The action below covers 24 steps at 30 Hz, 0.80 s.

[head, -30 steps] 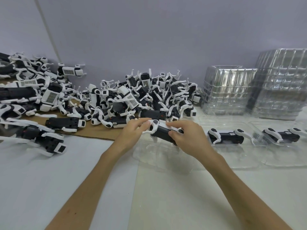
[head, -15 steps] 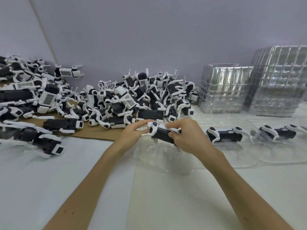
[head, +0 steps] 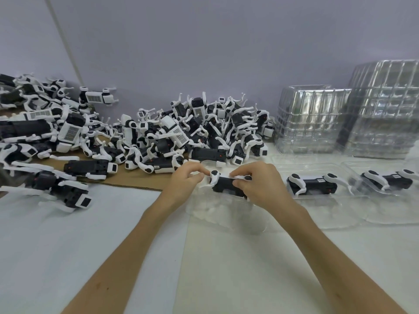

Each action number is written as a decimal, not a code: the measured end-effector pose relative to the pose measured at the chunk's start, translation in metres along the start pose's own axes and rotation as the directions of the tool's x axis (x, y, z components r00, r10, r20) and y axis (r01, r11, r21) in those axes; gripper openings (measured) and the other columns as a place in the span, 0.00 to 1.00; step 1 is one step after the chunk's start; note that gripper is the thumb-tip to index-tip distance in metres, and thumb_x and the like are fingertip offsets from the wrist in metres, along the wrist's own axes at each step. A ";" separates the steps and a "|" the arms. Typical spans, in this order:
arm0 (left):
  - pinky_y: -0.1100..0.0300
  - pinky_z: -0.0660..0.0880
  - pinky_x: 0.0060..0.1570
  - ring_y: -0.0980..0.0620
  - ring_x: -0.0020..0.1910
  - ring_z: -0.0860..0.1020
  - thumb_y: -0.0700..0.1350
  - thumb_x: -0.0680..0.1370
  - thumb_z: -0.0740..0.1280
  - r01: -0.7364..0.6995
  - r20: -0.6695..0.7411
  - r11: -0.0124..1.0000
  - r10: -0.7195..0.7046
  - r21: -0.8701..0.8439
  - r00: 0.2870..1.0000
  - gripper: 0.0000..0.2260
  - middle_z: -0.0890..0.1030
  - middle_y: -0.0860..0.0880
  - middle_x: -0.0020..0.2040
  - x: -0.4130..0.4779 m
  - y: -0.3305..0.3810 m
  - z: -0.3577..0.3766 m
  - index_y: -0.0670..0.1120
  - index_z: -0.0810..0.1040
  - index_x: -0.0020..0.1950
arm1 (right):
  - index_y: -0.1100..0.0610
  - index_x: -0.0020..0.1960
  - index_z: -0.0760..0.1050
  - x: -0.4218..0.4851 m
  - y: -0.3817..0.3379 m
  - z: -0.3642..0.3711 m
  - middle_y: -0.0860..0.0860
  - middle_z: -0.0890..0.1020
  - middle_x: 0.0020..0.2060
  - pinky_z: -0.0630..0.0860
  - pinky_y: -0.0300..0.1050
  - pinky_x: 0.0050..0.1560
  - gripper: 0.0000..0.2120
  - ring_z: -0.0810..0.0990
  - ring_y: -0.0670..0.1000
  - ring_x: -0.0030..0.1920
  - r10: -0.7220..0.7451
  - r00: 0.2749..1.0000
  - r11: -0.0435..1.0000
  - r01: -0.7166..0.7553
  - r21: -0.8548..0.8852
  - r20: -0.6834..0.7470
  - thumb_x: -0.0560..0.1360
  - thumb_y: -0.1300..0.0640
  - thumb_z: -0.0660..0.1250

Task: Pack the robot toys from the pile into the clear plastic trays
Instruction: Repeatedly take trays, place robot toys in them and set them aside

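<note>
A black-and-white robot toy (head: 225, 185) lies on its side over a clear plastic tray (head: 226, 211) at the table's middle. My right hand (head: 260, 184) grips its right end, fingers curled over the white leg. My left hand (head: 184, 181) pinches its white left leg with the fingertips. A big pile of robot toys (head: 192, 130) lies just behind, spread over brown cardboard. To the right, two clear trays (head: 317, 211) each hold one packed robot toy (head: 311, 183).
More robot toys (head: 40, 132) crowd the far left on the cardboard (head: 133, 184). Two stacks of clear trays (head: 310, 120) stand at the back right against the grey wall. White table surface (head: 204, 268) lies in front of my arms.
Both hands stay on the same toy over the tray. My left fingers have curled in tighter on its left leg; the toy sits slightly lower.
</note>
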State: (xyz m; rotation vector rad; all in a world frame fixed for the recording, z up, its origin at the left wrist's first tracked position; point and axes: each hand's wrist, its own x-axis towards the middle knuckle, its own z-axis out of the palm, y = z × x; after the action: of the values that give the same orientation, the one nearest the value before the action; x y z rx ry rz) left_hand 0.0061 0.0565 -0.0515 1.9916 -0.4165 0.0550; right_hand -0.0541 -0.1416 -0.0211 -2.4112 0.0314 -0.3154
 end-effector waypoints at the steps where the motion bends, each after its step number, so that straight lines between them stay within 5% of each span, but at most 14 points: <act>1: 0.55 0.71 0.58 0.56 0.61 0.75 0.43 0.80 0.65 0.000 0.020 1.000 0.001 -0.019 1.000 0.07 0.77 0.56 0.60 -0.001 -0.001 -0.002 0.53 0.82 0.48 | 0.48 0.51 0.85 0.001 0.001 -0.001 0.46 0.85 0.52 0.74 0.37 0.47 0.06 0.80 0.45 0.47 -0.017 0.999 1.000 0.018 0.026 -0.035 0.76 0.56 0.73; 5: 0.57 0.68 0.58 0.60 0.62 0.72 0.55 0.71 0.65 0.059 0.128 0.995 -0.047 -0.086 0.991 0.13 0.73 0.58 0.65 -0.003 -0.001 -0.008 0.57 0.80 0.54 | 0.49 0.50 0.84 0.003 0.003 -0.013 0.43 0.84 0.47 0.71 0.27 0.35 0.09 0.80 0.41 0.45 -0.073 0.996 0.986 0.079 0.146 -0.045 0.79 0.59 0.66; 8: 0.52 0.68 0.66 0.54 0.66 0.72 0.52 0.69 0.66 0.090 0.193 0.994 -0.076 -0.065 0.978 0.17 0.71 0.57 0.68 -0.002 -0.001 -0.012 0.59 0.79 0.57 | 0.47 0.58 0.82 0.005 0.005 -0.025 0.41 0.78 0.58 0.66 0.25 0.50 0.16 0.75 0.40 0.56 -0.157 0.987 0.982 0.153 0.108 0.037 0.77 0.64 0.65; 15: 0.48 0.66 0.71 0.51 0.71 0.69 0.50 0.68 0.66 0.131 0.222 0.989 -0.112 -0.072 0.969 0.17 0.68 0.55 0.72 -0.005 0.005 -0.012 0.60 0.78 0.57 | 0.41 0.71 0.70 0.008 0.021 -0.033 0.43 0.69 0.74 0.66 0.53 0.72 0.22 0.67 0.51 0.73 -0.008 0.979 0.990 0.037 -0.137 0.205 0.79 0.49 0.69; 20: 0.50 0.66 0.68 0.53 0.70 0.69 0.50 0.68 0.65 0.157 0.196 0.984 -0.138 -0.084 0.971 0.16 0.68 0.55 0.72 -0.005 0.009 -0.010 0.61 0.78 0.55 | 0.43 0.67 0.74 0.008 0.019 -0.026 0.43 0.72 0.72 0.62 0.56 0.74 0.18 0.70 0.50 0.71 -0.056 0.989 0.984 0.079 -0.160 0.140 0.79 0.50 0.69; 24: 0.57 0.67 0.54 0.58 0.63 0.72 0.50 0.74 0.65 0.175 0.187 0.976 -0.150 -0.128 0.971 0.10 0.70 0.56 0.70 -0.004 0.009 -0.010 0.62 0.79 0.53 | 0.44 0.65 0.76 0.009 0.021 -0.027 0.43 0.74 0.70 0.62 0.57 0.73 0.13 0.71 0.49 0.70 -0.059 0.991 0.984 0.078 -0.160 0.121 0.81 0.48 0.65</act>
State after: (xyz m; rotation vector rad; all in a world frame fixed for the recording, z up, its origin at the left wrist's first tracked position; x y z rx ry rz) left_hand 0.0006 0.0632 -0.0402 1.8871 -0.3579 -0.2509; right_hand -0.0501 -0.1756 -0.0133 -2.5952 -0.0806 -0.2107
